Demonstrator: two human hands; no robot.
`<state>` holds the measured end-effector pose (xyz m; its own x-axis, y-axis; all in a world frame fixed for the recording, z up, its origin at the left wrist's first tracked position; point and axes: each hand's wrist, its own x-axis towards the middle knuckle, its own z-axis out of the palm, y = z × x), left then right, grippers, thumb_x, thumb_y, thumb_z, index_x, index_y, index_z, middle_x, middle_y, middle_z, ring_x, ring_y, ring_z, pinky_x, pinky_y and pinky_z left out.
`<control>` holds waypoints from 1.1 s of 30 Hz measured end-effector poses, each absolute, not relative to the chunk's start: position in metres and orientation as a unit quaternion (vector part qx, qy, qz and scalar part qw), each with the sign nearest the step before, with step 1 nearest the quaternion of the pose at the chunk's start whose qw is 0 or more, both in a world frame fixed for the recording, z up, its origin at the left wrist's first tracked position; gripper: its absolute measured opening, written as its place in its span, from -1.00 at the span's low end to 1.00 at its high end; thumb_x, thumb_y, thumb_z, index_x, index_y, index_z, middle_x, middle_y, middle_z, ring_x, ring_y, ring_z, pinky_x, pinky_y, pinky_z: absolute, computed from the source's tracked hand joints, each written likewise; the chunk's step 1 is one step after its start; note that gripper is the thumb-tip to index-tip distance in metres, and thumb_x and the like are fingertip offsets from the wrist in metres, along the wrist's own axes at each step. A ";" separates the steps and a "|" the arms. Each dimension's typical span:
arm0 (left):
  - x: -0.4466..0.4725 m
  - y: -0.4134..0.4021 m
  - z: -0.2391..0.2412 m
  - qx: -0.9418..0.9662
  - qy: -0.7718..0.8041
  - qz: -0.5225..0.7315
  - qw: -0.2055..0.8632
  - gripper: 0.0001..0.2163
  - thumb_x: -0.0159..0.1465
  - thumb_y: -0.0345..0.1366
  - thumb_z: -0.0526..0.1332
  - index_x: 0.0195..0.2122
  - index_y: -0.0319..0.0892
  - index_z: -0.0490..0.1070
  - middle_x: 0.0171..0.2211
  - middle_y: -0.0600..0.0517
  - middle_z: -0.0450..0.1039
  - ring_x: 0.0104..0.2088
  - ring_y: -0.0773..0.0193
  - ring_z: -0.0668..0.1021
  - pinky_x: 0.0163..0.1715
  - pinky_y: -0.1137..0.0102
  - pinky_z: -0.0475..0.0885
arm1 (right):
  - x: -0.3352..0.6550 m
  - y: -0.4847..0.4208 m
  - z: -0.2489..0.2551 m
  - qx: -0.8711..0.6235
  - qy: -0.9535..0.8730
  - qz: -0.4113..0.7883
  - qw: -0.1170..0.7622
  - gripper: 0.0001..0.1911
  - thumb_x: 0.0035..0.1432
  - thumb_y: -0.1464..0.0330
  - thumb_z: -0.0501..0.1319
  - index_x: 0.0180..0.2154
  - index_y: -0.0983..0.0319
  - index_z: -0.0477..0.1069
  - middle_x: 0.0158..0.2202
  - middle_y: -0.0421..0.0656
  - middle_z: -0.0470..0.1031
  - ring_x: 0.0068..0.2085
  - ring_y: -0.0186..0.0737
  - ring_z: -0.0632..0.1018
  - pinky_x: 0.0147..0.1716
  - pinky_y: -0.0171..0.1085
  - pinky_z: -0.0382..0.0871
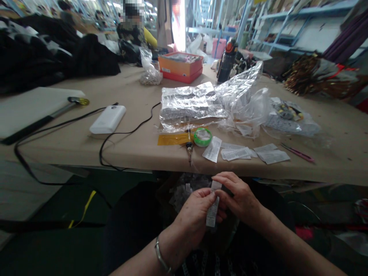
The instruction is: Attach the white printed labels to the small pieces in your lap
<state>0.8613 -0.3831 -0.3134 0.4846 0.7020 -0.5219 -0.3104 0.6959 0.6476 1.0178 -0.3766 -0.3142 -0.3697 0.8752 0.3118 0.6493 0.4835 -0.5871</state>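
Observation:
Both my hands are below the table's front edge, over my lap. My left hand (193, 218) pinches a narrow white printed label strip (213, 212) near its middle. My right hand (239, 197) grips the strip's upper end with curled fingers. The strip hangs upright between them. A metal bangle (161, 257) circles my left wrist. A heap of small white pieces (184, 189) lies in my lap just beyond my hands.
On the brown table (138, 145) lie several white labels (238, 152), a green tape roll (202, 137), a soldering iron (189, 147), clear plastic bags (201, 103), a white power bank (107, 119) with black cable, pink tweezers (297, 153) and an orange box (180, 67). A person sits far behind.

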 end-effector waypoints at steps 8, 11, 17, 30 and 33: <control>0.856 -0.382 -0.317 0.231 0.406 0.322 0.823 -0.83 0.18 -0.27 0.19 -0.37 -0.31 0.38 -0.56 0.02 0.39 -0.66 0.45 0.41 -0.63 0.56 0.29 | 1.014 -0.375 -0.319 -0.485 -0.783 0.240 0.306 -0.68 0.22 0.35 0.09 0.01 0.25 0.31 -0.08 -0.05 0.41 -0.04 -0.16 0.43 -0.05 -0.19 0.35; 0.854 -0.382 -0.316 0.225 0.406 0.325 0.824 -0.84 0.17 -0.28 0.19 -0.37 -0.31 0.37 -0.55 0.03 0.39 -0.65 0.45 0.42 -0.63 0.56 0.28 | 1.011 -0.376 -0.321 -0.489 -0.769 0.263 0.316 -0.64 0.22 0.34 0.09 0.05 0.24 0.27 -0.05 -0.05 0.41 -0.03 -0.16 0.44 -0.03 -0.20 0.33; 0.848 -0.382 -0.321 0.223 0.409 0.335 0.819 -0.84 0.15 -0.27 0.21 -0.39 -0.31 0.37 -0.57 0.03 0.38 -0.65 0.42 0.42 -0.64 0.54 0.27 | 1.003 -0.375 -0.324 -0.492 -0.763 0.294 0.300 -0.64 0.20 0.33 0.10 0.04 0.20 0.29 -0.07 -0.09 0.44 -0.06 -0.18 0.46 -0.04 -0.22 0.33; 0.840 -0.381 -0.320 0.207 0.410 0.361 0.812 -0.85 0.18 -0.29 0.19 -0.39 -0.31 0.37 -0.56 0.03 0.39 -0.64 0.44 0.42 -0.62 0.55 0.28 | 0.987 -0.370 -0.324 -0.511 -0.670 0.403 0.356 -0.65 0.19 0.28 0.11 0.01 0.20 0.28 -0.21 -0.16 0.47 -0.20 -0.26 0.50 -0.16 -0.32 0.34; 0.838 -0.381 -0.320 0.206 0.419 0.360 0.808 -0.84 0.19 -0.28 0.17 -0.39 -0.31 0.37 -0.56 0.03 0.40 -0.64 0.44 0.42 -0.62 0.55 0.29 | 0.983 -0.367 -0.323 -0.510 -0.639 0.437 0.376 -0.75 0.18 0.25 0.12 -0.14 0.23 0.35 -0.29 -0.17 0.46 -0.27 -0.28 0.48 -0.25 -0.34 0.35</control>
<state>0.8377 -0.3806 -0.3200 0.3898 0.7537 -0.5292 -0.4081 0.6565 0.6344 0.9831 -0.3672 -0.3235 -0.1973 0.9797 0.0342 0.3233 0.0980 -0.9412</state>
